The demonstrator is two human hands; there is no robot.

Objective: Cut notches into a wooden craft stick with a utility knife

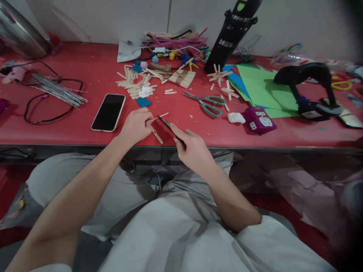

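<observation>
A thin wooden stick (pixel 161 115) is pinched in the closed grip of the left hand (pixel 136 126), low over the near edge of the red bench (pixel 85 75). A slim dark tool (pixel 167 125) is clenched in the right hand (pixel 193 151) — its tip is brought just beside the stick. A second stick (pixel 157 135) is seen lying between the hands; a phone (pixel 108 112) is lying to the left — scissors (pixel 208 104) to the right.
</observation>
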